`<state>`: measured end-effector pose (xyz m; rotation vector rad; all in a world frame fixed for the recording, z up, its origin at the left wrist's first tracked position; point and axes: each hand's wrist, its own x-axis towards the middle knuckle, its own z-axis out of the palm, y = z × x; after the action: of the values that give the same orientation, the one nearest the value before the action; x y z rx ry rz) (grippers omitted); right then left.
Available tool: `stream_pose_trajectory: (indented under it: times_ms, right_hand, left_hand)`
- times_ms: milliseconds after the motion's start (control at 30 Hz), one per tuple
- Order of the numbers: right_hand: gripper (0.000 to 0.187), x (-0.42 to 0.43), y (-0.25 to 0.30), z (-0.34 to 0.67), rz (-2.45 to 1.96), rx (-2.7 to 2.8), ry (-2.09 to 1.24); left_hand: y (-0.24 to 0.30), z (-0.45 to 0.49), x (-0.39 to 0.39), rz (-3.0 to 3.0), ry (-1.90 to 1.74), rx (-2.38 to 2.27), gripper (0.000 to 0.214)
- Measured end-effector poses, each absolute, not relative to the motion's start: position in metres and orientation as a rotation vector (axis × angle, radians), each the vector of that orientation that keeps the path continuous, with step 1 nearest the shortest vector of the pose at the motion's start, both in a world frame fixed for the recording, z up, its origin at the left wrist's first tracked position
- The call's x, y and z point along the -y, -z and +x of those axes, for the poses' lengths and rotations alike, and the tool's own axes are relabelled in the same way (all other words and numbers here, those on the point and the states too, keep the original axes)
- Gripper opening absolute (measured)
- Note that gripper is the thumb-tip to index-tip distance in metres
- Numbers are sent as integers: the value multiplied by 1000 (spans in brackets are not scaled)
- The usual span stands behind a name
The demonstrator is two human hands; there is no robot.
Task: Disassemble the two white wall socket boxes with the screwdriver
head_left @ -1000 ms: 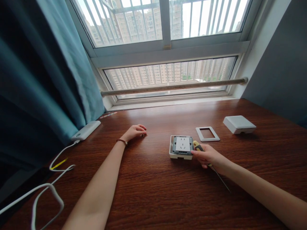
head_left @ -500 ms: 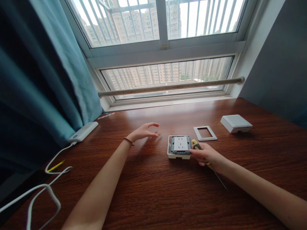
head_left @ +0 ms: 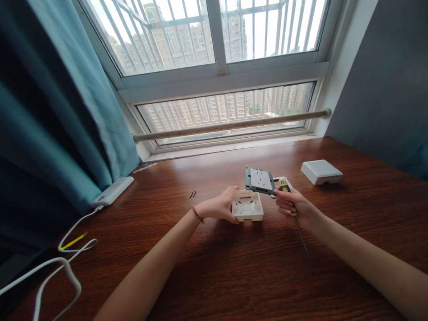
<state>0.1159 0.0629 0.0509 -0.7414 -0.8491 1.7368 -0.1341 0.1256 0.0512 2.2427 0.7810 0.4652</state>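
My left hand (head_left: 220, 206) grips the left side of a white back box (head_left: 248, 216), which stands on the table with its inside showing. Above and behind the box, a wall socket module (head_left: 260, 180) with a white face and grey frame is tilted in the air. My right hand (head_left: 292, 203) pinches its right corner between thumb and finger. The same hand also holds a screwdriver (head_left: 285, 185), its yellow and black handle in the palm and its thin shaft pointing down toward me. Behind the module and right hand lies a white frame plate (head_left: 289, 181), partly hidden.
Two small screws (head_left: 193, 195) lie left of the box. Another white box (head_left: 321, 171) sits at the back right. On the left are a white power strip (head_left: 113, 191), its white cable (head_left: 72, 267) and a yellow strip (head_left: 74, 241), near a blue curtain (head_left: 110, 147).
My right hand has lifted the socket module out of the back box. My left hand has moved right and closed on the box. The two screws now show where my left hand was.
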Motion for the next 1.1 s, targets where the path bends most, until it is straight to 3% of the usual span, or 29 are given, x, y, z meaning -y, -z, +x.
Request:
stream_pose_trajectory:
  times_ms: [100,300,467,633,900,1100]
  right_hand:
    - [23,-63,-51,116,-756,834,-1734]
    - [27,-63,-40,111,-832,832,-1819]
    - [27,-57,-32,103,-954,868,-1924]
    - [27,-53,-35,99,-1054,898,-1905]
    - [24,-56,-31,100,-1243,943,-1878]
    - [27,-53,-32,101,-1299,1012,-1864]
  left_hand:
    - [-71,-153,-137,2114,-465,-847,93]
    - [-123,-204,-156,1658,-1308,-971,86]
    - [-136,-215,-153,1399,-1672,-843,58]
    - [-132,-203,-146,1292,-1638,-844,43]
    - [-129,-175,-131,1296,-1386,-986,61]
    - [-122,-159,-124,1691,-1212,-1043,84]
